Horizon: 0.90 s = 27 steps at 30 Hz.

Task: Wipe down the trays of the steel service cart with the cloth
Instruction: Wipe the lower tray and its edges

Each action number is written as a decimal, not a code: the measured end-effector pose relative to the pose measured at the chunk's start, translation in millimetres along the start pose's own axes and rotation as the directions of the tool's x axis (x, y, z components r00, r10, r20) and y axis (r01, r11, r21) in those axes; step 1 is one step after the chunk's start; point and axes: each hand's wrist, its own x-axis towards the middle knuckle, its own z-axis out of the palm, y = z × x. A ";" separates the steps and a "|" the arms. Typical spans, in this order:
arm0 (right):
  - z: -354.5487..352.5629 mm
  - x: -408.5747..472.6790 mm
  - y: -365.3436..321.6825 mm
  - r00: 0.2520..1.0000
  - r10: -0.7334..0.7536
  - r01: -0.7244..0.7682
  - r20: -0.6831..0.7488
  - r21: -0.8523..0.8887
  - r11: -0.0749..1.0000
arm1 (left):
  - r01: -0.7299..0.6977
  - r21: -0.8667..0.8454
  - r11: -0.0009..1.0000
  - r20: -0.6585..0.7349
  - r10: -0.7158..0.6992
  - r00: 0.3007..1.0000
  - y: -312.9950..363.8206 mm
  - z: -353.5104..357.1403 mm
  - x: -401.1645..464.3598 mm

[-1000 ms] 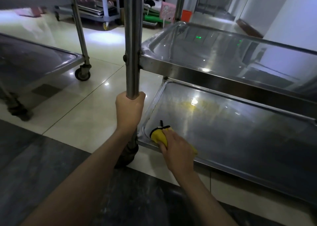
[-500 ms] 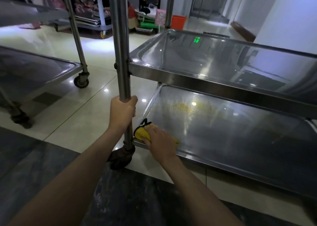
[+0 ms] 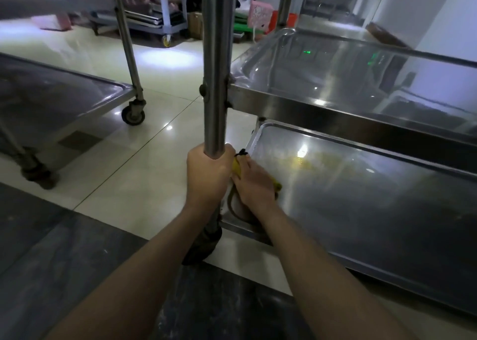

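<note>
Wiping of the lower tray [image 3: 374,210] of the steel service cart, shown at its near left corner. Right hand [image 3: 254,183] lies palm down on the yellow cloth [image 3: 237,168], pressing it against the tray floor just inside the rim; only the cloth's edges show, at the fingertips and at the thumb side, together with a short black loop at the corner. Whether the fingers curl round the cloth or lie flat on it cannot be told, since the back of the hand covers it. Left hand [image 3: 207,175] is clenched round the cart's upright post [image 3: 215,81], just beside the right hand, and appears to steady the cart on its castors. Both forearms reach forward and down from the bottom of the view, the right crossing the tray's near rim. A yellowish reflection lies on the tray floor beyond the cloth. Upper tray [image 3: 348,76] stands directly above, overhanging the far part of the lower one. Judged from this position, the next move calls for a stroke away from the corner, to the right along the tray floor, with the post grip kept firm so that the cart does not roll.
</note>
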 end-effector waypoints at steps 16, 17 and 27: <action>-42.4 -123.2 32.6 0.983 -0.167 0.158 0.080 0.105 0.982 | 0.053 0.337 0.940 0.080 -0.085 0.993 33.3 -17.2 -15.3; -47.1 -131.6 43.0 0.985 -0.151 0.142 0.080 0.107 0.984 | 0.061 0.427 0.902 0.089 -0.109 0.990 35.6 -20.5 -14.5; -111.0 -216.0 176.5 1.000 0.011 -0.012 -0.026 -0.038 0.999 | -0.133 0.980 0.150 0.200 -0.713 0.672 100.6 6.9 -67.2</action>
